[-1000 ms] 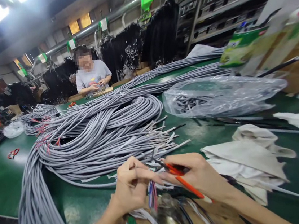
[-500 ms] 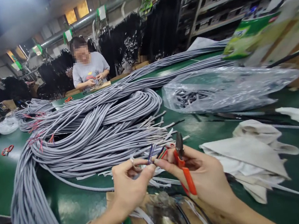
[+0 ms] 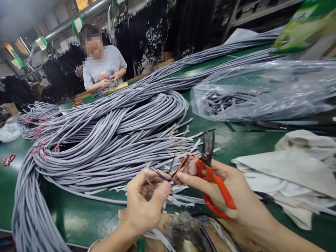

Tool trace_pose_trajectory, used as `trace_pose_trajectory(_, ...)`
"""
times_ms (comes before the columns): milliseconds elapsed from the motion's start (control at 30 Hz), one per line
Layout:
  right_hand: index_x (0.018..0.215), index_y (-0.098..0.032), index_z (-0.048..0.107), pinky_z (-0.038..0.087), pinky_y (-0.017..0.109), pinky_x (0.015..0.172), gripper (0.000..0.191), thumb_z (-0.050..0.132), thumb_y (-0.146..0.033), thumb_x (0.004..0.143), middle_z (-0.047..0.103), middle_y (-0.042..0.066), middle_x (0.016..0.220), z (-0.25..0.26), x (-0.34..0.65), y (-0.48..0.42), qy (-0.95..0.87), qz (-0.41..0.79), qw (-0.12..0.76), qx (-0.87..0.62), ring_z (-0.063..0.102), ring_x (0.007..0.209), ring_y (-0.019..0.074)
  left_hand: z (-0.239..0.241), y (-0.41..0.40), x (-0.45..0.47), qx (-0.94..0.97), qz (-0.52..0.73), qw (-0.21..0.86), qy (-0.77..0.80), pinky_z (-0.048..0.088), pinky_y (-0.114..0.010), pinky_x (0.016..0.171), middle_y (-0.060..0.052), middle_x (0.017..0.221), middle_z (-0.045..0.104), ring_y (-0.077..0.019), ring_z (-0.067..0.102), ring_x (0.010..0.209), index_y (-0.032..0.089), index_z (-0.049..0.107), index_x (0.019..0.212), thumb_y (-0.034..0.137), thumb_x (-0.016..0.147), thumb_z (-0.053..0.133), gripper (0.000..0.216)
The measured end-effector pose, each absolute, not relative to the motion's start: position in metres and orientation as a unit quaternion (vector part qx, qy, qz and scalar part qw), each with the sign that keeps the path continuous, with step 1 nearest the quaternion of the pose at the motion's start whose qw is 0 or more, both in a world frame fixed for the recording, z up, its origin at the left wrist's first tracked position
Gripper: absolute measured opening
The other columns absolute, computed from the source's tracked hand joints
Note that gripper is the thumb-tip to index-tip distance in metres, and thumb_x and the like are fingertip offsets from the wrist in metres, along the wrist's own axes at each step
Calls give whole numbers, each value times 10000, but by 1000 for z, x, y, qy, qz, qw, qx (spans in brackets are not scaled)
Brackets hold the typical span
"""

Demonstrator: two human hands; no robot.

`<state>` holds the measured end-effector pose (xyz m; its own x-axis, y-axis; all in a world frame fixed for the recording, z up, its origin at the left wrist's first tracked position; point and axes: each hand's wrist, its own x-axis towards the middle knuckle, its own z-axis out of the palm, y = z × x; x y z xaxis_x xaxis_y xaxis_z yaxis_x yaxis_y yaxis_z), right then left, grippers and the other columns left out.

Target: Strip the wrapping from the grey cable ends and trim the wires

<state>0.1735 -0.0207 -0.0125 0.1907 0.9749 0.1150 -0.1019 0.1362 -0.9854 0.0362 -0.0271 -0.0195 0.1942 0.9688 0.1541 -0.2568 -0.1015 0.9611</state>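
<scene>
My left hand (image 3: 147,204) is closed, thumb and index finger pinching thin purple wires (image 3: 159,173) in front of the bench. Close beside it, my right hand (image 3: 240,194) pinches thin red, green and dark wires (image 3: 182,165) between thumb and fingertips. The same right hand keeps red-handled cutters (image 3: 208,147) tucked in its grip, their dark jaws pointing up and away from the wires. Just beyond my fingers lie the frayed, pale ends of a large bundle of grey cables (image 3: 118,148). The exact meeting point of the wires is partly hidden by my fingertips.
A worn wooden board (image 3: 158,249) with a metal fixture (image 3: 186,238) sits below my hands. Right are white cloths (image 3: 292,164) and a clear plastic bag (image 3: 267,89) of dark parts. Red-handled scissors (image 3: 8,160) lie left. A co-worker (image 3: 105,66) sits across the green table (image 3: 76,225).
The cutters have swung in my right hand, so their handles show more openly. My fingertips have shifted on the wires, and the purple ones lie lower. The view has turned slightly.
</scene>
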Motion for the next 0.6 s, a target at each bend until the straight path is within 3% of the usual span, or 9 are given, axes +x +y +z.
trace_pose_trajectory(133,534,-205,491,465,222,484,377,783,-442,511,509,-29,522,-17,175,-18,-477,458,581,-474,518,496,112,-16,-26,31,548,497,583,335,300,-177,448,24,648,506,-47,363,467,157,581,840,418,767,643,278)
trace_pose_trajectory(233,614,-223,513,522,288,677,304,756,-404,581,659,26,719,-17,180,-22,-490,376,629,-473,637,723,178,-13,-27,32,601,477,505,396,330,-181,499,9,675,521,-69,420,538,149,581,798,288,790,607,141)
trace_pose_trajectory(333,623,-233,487,503,341,809,305,743,-398,608,698,54,858,-15,183,-25,-498,333,649,-469,649,870,213,-12,-29,34,647,448,448,425,363,-187,546,-4,689,539,-84,460,583,140,593,799,197,788,557,69)
trace_pose_trajectory(600,555,-216,522,497,257,599,358,771,-473,543,629,21,640,-13,186,-23,-507,343,617,-495,601,629,163,-16,-30,37,660,406,423,471,395,-200,566,-17,680,570,-102,504,595,122,647,932,186,775,538,201)
